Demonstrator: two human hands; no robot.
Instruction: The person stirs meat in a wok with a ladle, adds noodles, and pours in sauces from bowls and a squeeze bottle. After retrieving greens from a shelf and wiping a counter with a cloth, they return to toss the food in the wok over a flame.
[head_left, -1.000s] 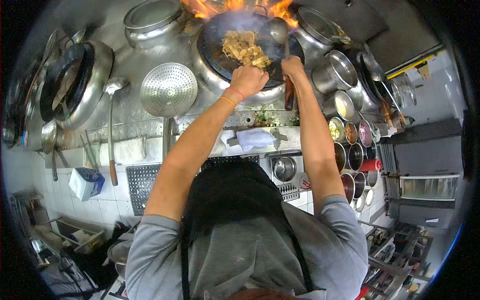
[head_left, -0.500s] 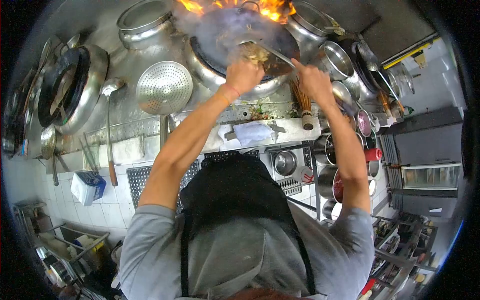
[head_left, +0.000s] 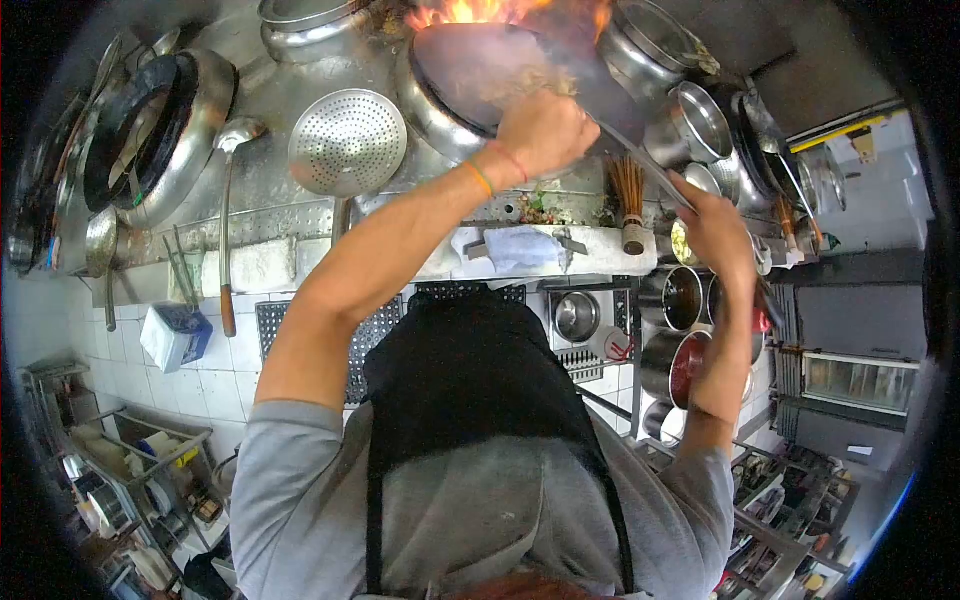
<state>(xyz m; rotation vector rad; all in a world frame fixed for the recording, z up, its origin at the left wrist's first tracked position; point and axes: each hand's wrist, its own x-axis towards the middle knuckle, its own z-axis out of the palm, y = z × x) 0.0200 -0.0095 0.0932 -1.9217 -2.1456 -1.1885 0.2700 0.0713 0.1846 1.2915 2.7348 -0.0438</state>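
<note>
My left hand (head_left: 543,132) is closed at the near rim of a dark wok (head_left: 455,62), which tilts over the burner. Chopped food (head_left: 530,82), blurred by smoke and motion, shows just beyond my knuckles. My right hand (head_left: 716,228) grips the long metal handle of a ladle (head_left: 645,160), right of the wok and closer to my body. The handle slants up and left toward the wok; smoke and my left hand hide the ladle's bowl. Flames (head_left: 470,12) rise behind the wok.
Left of the wok lie a perforated strainer (head_left: 348,143) and another ladle (head_left: 228,200). A bamboo brush (head_left: 629,200) stands at the counter's front edge beside a folded cloth (head_left: 522,248). Metal pots (head_left: 668,298) sit at the right, below my right forearm.
My right hand has pulled back and to the right with the ladle. My left hand has shifted right and slightly forward at the wok rim. The whole view has also shifted a little.
</note>
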